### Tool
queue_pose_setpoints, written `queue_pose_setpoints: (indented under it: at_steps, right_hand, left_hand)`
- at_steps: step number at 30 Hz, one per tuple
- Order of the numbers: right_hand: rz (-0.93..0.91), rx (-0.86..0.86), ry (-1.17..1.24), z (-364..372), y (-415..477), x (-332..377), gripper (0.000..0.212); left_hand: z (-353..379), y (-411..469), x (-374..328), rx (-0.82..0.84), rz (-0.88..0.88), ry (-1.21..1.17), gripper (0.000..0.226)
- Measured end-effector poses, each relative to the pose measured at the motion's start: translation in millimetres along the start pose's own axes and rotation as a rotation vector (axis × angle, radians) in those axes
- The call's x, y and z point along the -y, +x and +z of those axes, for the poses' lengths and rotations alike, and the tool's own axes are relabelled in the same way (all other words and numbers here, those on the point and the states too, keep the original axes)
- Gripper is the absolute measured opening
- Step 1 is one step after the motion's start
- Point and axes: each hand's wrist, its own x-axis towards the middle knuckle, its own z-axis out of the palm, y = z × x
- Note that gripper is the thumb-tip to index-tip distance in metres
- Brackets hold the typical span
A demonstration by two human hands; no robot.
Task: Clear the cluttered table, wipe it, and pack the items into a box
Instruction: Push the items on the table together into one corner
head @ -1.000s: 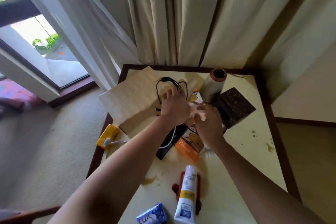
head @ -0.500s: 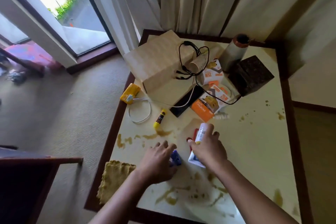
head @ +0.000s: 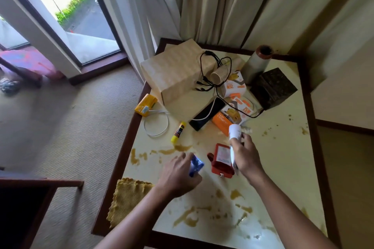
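Our left hand (head: 178, 176) closes around the blue soap packet (head: 196, 164) and our right hand (head: 245, 155) grips the white tube (head: 234, 133), long axis pointing toward the box (head: 174, 73) far-left on the worktop (head: 283, 157).

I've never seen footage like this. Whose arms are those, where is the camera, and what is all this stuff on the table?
No machine here: a person wears a wide-angle camera on the head, looking down at their own bare arms. The left hand grips a small blue packet; the right hand holds a white tube lifted above a red case. The table is smeared with brownish stains. On it lie a cardboard box, tangled black cables, a tipped paper cup, orange-and-white cartons, a glue stick, a white cable and a yellow cloth at the near corner.
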Motion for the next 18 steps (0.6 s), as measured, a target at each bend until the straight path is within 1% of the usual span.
queue_pose_setpoints:
  at_steps: [3, 5, 9, 13, 16, 18]
  right_hand:
    - [-0.030, -0.052, 0.074, -11.0, 25.4, 16.0, 0.043]
    - [-0.069, -0.105, 0.024, -14.3, 48.5, 29.6, 0.044]
    - [-0.181, -0.232, -0.154, -10.5, 103.4, 59.5, 0.043]
    - [-0.214, -0.281, -0.302, -5.8, 147.7, 75.5, 0.050]
    - [-0.248, -0.269, -0.294, -5.3, 162.4, 77.5, 0.050]
    - [-0.285, -0.324, -0.265, -8.5, 159.3, 73.1, 0.042]
  left_hand:
    - [-22.0, 26.1, -12.9, -0.116, -0.117, -0.305, 0.051]
    - [-42.1, 54.8, -24.0, -0.179, -0.145, -0.390, 0.044]
    - [-79.5, 125.2, -42.7, -0.230, -0.129, -0.358, 0.038]
    - [-88.1, 189.1, -43.0, -0.230, -0.085, -0.194, 0.047]
    - [-85.7, 212.4, -43.2, -0.217, -0.045, -0.160, 0.058]
    - [-83.4, 214.6, -43.4, -0.218, -0.020, -0.154, 0.062]
